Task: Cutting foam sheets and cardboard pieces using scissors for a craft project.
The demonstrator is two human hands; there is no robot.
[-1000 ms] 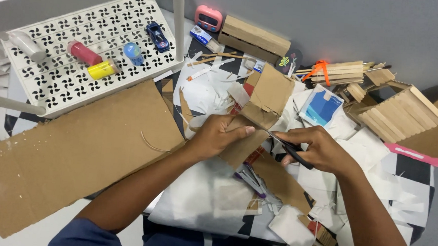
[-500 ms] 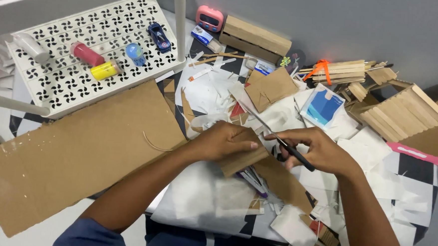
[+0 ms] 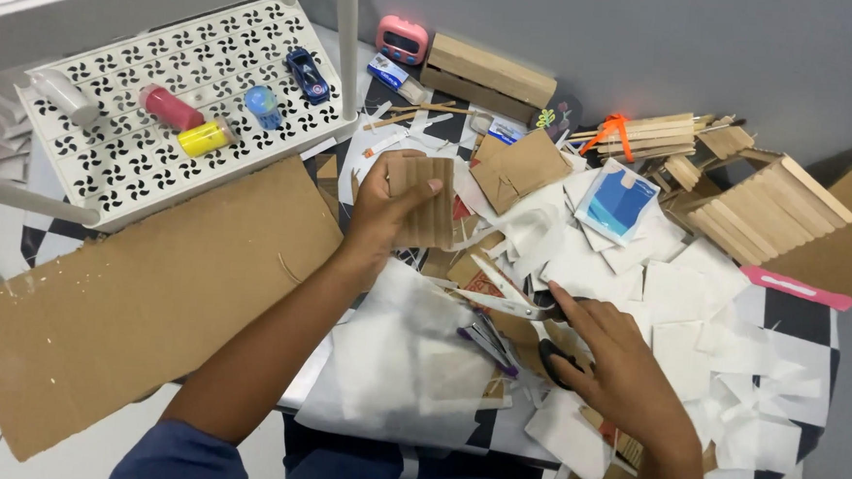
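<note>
My left hand (image 3: 379, 208) holds up a small ridged piece of corrugated cardboard (image 3: 426, 203) above the cluttered table, thumb in front and fingers behind. Lower right, my right hand (image 3: 614, 366) lies over a pair of scissors (image 3: 506, 297). Its fingers are on the black handles, and the open silver blades point left across the paper scraps. A second brown cardboard piece (image 3: 519, 167) lies just beyond the held one.
A large cardboard sheet (image 3: 141, 302) covers the left side. Behind it, a white perforated shelf (image 3: 110, 155) carries small bottles and a toy car (image 3: 306, 73). A pink timer (image 3: 402, 39), a wooden box (image 3: 488, 73), a stick-built panel (image 3: 768, 204) and white paper scraps (image 3: 695, 293) crowd the back and right.
My hands have come apart. The left lifted the cardboard piece up and away from me. The right dropped toward the table on the right with the scissors.
</note>
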